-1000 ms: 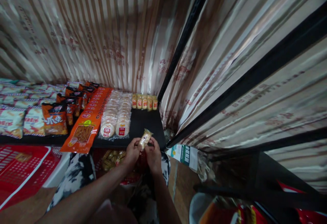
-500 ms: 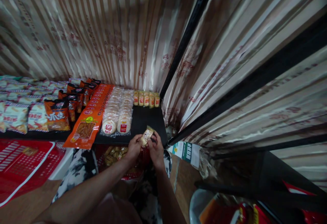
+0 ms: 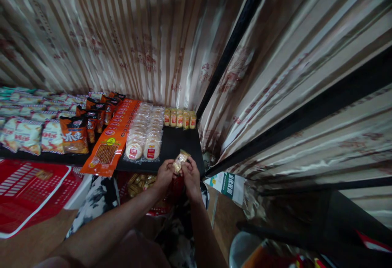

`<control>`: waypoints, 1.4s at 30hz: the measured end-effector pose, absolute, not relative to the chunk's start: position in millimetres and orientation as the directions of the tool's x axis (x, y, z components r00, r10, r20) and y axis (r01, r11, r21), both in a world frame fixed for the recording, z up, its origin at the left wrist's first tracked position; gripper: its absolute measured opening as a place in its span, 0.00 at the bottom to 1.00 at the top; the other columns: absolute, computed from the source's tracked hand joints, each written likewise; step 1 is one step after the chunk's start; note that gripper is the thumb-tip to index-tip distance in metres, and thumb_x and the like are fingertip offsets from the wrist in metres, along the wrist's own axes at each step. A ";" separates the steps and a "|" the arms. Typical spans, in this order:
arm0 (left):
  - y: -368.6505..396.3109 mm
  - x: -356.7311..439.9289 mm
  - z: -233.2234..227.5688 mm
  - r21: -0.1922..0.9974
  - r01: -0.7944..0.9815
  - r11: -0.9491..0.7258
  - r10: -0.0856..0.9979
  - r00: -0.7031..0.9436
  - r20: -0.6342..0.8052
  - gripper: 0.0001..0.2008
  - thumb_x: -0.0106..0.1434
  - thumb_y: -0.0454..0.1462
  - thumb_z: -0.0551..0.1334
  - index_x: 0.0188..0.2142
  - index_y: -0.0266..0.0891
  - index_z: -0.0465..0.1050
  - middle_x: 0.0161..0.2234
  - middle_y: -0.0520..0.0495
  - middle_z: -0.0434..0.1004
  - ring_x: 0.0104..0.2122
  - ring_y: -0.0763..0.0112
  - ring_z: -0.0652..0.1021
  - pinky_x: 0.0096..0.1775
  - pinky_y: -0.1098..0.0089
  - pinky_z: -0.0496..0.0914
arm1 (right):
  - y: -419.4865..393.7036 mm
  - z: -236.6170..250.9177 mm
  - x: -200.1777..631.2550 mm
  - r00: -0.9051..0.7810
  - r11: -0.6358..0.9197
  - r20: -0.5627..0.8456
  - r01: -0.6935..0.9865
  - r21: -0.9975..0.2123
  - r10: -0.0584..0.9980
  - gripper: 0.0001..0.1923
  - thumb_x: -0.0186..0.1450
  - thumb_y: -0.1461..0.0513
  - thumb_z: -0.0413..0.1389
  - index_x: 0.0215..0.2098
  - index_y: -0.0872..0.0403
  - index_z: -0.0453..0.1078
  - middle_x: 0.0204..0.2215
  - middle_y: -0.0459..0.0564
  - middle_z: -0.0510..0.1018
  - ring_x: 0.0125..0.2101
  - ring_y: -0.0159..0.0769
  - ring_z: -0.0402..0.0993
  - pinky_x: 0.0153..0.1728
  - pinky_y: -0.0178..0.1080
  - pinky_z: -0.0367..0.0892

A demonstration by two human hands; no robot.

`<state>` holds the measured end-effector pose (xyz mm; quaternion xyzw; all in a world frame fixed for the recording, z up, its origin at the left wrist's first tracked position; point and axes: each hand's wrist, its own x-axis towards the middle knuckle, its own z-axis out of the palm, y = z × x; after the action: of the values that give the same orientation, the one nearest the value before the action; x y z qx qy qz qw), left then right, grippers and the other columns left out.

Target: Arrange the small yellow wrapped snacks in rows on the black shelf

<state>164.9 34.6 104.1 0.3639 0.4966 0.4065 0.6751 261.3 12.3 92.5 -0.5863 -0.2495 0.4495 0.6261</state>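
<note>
Fingers [image 3: 175, 169] of both hands grasp a snack packet [image 3: 180, 160], seemingly angled up-right.

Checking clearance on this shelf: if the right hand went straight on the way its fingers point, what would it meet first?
Probably bare black shelf, then the row of small yellow-labelled packets at the back wall. The right hand and left hand hold a small clear-wrapped snack packet; depth is unclear.

left hand [image 3: 164, 174] and right hand [image 3: 191, 176]: both bare, no gloves, rings or watch visible. both forearms are uncovered up to the lower edge of the picture, with no sleeve in view. below them, a garment with a black-and-white mottled print [image 3: 98, 196] covers the legs.
</note>
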 end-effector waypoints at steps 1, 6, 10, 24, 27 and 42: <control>35.5 166.2 103.4 0.896 -0.179 0.407 0.910 0.165 -0.381 0.12 0.52 0.32 0.59 0.38 0.36 0.66 0.26 0.51 0.74 0.24 0.75 0.74 0.24 0.77 0.66 | 13.5 91.1 261.9 0.479 -0.088 -0.212 -0.268 -0.959 0.852 0.32 0.54 0.55 0.58 0.54 0.56 0.58 0.32 0.48 0.78 0.22 0.29 0.71 0.24 0.32 0.65; 36.7 170.6 94.7 0.925 -0.111 0.363 0.927 0.148 -0.346 0.15 0.54 0.31 0.58 0.43 0.35 0.66 0.38 0.45 0.73 0.28 0.74 0.75 0.26 0.76 0.68 | 20.2 89.7 265.1 0.528 -0.086 -0.208 -0.246 -0.965 0.824 0.31 0.52 0.55 0.58 0.53 0.57 0.59 0.32 0.47 0.77 0.22 0.28 0.69 0.25 0.32 0.65; 36.8 172.1 86.2 0.970 -0.017 0.242 0.967 0.086 -0.240 0.21 0.53 0.29 0.58 0.48 0.38 0.66 0.45 0.43 0.71 0.33 0.72 0.75 0.33 0.72 0.71 | 24.6 93.3 267.6 0.570 -0.098 -0.208 -0.218 -0.971 0.795 0.31 0.52 0.55 0.58 0.52 0.57 0.60 0.31 0.46 0.76 0.21 0.27 0.68 0.25 0.32 0.65; 45.6 186.6 89.9 0.931 0.355 -0.085 0.989 0.140 0.037 0.16 0.59 0.31 0.51 0.46 0.37 0.67 0.47 0.40 0.72 0.48 0.64 0.72 0.52 0.61 0.65 | 42.6 87.4 277.6 0.575 -0.101 -0.158 -0.130 -0.986 0.803 0.28 0.52 0.54 0.58 0.49 0.55 0.64 0.41 0.54 0.77 0.36 0.37 0.76 0.35 0.37 0.70; 51.4 187.6 90.9 0.932 0.355 -0.073 0.990 0.140 0.024 0.16 0.58 0.30 0.52 0.45 0.37 0.67 0.46 0.40 0.72 0.48 0.65 0.72 0.52 0.62 0.65 | 44.6 90.9 275.9 0.566 -0.102 -0.154 -0.122 -0.987 0.810 0.26 0.53 0.53 0.57 0.48 0.55 0.66 0.40 0.54 0.78 0.35 0.38 0.76 0.34 0.37 0.70; 80.5 198.5 91.2 0.966 0.167 0.198 0.964 0.148 -0.223 0.10 0.59 0.32 0.54 0.41 0.37 0.65 0.34 0.48 0.74 0.32 0.73 0.75 0.34 0.73 0.69 | 53.1 92.5 281.3 0.538 -0.115 -0.054 0.081 -0.990 0.841 0.19 0.56 0.54 0.54 0.43 0.53 0.74 0.42 0.52 0.79 0.40 0.40 0.75 0.39 0.39 0.71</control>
<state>198.5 80.5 91.2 0.5202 0.5434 0.3614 0.5509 281.3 53.1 92.5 -0.6679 -0.3452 0.3341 0.5684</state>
